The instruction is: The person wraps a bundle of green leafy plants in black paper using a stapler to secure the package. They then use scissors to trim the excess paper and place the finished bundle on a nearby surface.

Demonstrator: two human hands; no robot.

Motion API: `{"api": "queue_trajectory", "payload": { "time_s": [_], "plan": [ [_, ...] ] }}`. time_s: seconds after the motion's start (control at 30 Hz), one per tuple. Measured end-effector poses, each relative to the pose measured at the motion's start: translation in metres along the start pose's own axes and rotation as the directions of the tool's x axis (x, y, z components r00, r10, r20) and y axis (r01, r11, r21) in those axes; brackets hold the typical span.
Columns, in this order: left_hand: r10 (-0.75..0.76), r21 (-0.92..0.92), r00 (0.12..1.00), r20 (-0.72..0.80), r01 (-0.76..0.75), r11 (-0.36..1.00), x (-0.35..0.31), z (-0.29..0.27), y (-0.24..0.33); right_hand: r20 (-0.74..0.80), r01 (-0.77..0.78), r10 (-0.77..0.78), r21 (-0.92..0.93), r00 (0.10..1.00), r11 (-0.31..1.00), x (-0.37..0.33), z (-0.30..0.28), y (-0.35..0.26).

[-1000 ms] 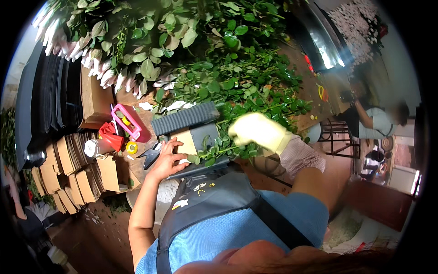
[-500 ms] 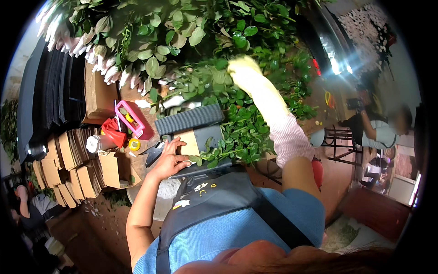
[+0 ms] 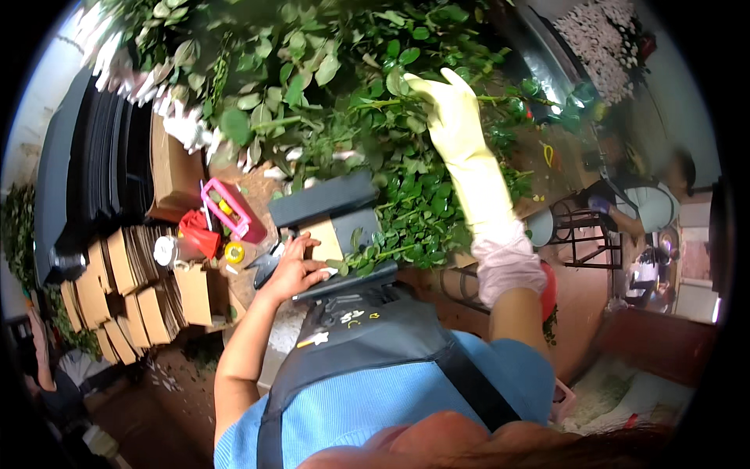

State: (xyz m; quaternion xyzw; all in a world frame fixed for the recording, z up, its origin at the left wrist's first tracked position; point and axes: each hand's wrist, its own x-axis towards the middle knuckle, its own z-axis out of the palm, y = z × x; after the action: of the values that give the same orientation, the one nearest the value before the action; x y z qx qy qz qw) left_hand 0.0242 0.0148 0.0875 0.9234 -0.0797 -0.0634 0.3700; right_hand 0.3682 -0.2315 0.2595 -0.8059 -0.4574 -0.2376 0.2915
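Note:
My bare left hand [image 3: 294, 270] lies with its fingers resting on a tan cardboard piece [image 3: 324, 237] in a dark grey ribbed holder [image 3: 320, 200]. A small white tip [image 3: 331, 271] touches its thumb, at the end of a leafy stem [image 3: 391, 252] lying across the holder's near side. My right hand [image 3: 453, 109], in a long pale yellow rubber glove, is over the heap of leafy stems [image 3: 312, 117] with thumb and fingers stretched apart. One leafy stem [image 3: 508, 98] runs crosswise behind it; whether the glove touches that stem is hidden.
Left of the holder lie a pink tool [image 3: 234, 211], a red cloth-like piece [image 3: 200, 233], a yellow tape roll [image 3: 233, 252] and a lidded cup [image 3: 172, 250]. Folded cardboard [image 3: 133, 258] stacks further left. A seated person [image 3: 652, 207] is at the right by a stool [image 3: 582, 232].
My right glove has moved slightly right and farther away, and its fingers have spread from a closed shape. A leafy stem now extends right of it. My left hand stays in place.

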Motion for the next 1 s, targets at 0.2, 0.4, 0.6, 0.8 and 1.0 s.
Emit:
{"api": "queue_trajectory", "payload": {
  "time_s": [0.2,0.4,0.6,0.8,1.0],
  "plan": [
    [-0.015,-0.008,1.000,-0.009,0.015,1.000,-0.003,0.002,-0.002,0.132,0.059,-0.015,-0.341,0.991,0.938,0.003,-0.034,-0.009],
    [-0.067,-0.050,0.985,-0.157,0.059,0.997,-0.009,0.011,-0.004,0.581,-0.718,0.427,0.609,0.693,0.337,-0.104,-0.055,-0.043],
    [-0.171,-0.200,0.965,-0.198,0.131,0.971,-0.009,0.024,-0.014,0.494,-0.039,0.078,-0.090,0.866,0.995,-0.188,-0.058,-0.002],
    [-0.122,-0.199,0.953,-0.276,0.068,0.978,-0.010,0.026,-0.009,0.481,-0.358,0.326,-0.026,0.814,0.933,-0.238,-0.048,0.034],
    [-0.123,-0.131,0.981,-0.153,0.103,0.986,-0.003,0.014,0.000,0.843,0.091,0.452,-0.495,0.292,0.864,-0.177,-0.044,0.019]
  ]
}}
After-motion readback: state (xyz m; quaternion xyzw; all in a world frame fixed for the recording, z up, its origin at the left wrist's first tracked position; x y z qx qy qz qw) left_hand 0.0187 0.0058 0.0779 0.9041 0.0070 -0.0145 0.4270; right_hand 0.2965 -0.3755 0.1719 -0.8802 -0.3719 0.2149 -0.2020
